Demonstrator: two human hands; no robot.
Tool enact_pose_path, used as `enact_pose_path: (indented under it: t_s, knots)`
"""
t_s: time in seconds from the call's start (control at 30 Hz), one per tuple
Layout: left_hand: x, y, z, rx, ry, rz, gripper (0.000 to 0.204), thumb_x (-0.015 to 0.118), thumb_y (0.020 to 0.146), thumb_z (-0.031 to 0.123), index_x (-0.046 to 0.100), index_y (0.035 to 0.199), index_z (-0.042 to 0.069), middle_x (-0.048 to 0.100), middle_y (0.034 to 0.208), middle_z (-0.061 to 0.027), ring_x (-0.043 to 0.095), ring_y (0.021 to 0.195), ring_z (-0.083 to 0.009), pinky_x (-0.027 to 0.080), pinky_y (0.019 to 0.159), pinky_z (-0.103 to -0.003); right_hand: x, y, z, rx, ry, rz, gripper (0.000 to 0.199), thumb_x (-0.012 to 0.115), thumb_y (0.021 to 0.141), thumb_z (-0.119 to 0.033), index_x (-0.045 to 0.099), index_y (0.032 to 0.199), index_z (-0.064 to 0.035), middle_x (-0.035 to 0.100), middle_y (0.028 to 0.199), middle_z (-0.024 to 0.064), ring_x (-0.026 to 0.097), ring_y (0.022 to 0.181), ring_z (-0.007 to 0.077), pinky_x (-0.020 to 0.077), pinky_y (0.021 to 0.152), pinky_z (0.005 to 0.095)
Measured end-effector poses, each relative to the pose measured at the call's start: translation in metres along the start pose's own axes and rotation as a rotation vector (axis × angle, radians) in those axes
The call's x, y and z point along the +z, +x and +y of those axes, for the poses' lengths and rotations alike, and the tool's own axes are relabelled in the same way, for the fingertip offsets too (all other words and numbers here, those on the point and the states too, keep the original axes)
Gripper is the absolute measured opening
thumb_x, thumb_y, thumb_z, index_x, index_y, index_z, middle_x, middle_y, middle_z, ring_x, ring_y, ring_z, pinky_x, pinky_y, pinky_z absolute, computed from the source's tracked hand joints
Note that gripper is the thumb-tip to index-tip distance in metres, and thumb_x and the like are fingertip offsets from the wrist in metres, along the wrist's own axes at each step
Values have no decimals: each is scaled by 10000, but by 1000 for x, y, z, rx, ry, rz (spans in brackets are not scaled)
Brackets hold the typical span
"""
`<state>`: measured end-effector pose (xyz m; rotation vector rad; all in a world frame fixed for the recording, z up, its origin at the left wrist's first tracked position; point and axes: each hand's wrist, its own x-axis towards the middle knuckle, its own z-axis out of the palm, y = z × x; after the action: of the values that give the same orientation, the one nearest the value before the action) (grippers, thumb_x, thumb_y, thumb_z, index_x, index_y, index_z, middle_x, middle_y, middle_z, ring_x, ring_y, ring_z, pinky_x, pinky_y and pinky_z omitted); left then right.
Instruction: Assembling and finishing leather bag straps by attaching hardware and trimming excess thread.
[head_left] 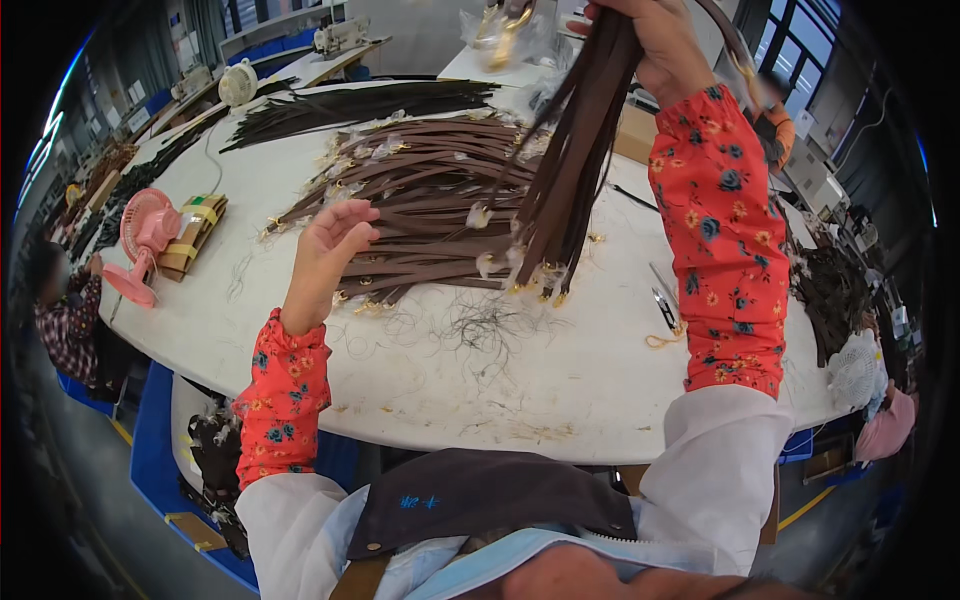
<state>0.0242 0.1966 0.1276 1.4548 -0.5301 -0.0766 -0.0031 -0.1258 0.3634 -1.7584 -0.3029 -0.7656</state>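
Note:
My right hand (660,50) is raised at the top of the head view, closed round a bundle of long brown straps (590,130). The straps hang down from it, and their lower ends carry gold metal hardware and bits of clear plastic wrap. Below and left of them, more brown straps (430,220) lie in a wide pile across the white table (480,400). My left hand (335,250) hovers by the left edge of this pile. Its fingers are half bent with the thumb apart, and nothing shows in them.
Thread snips (665,310) lie right of the hanging bundle, and loose dark threads (485,325) near the table's front. A pink fan (148,235) stands at the left beside tied cardboard (193,235). Black straps (360,110) lie at the back. Other people sit at both sides.

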Motion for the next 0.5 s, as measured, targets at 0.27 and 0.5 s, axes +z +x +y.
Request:
enact_pose_path:
  t_s: [0.27,0.5]
  knots:
    - [39,28,-9,188,43,-58,533,433,1001,381,363,1426,67,372,1468,-61,329,1360,-197,299,1086,-353,5,3,-37,41,405,75,63,614,853,-37,595,861,22,599,657,79,610,590,199,588,685,396]
    - [116,45,-82,-167,-757,-285,669,261,980,587,357,1440,110,440,1425,-71,402,1299,-226,282,1098,-404,-3,-2,-57,56,599,167,78,612,862,-49,574,802,-15,583,620,75,601,577,206,574,800,444]
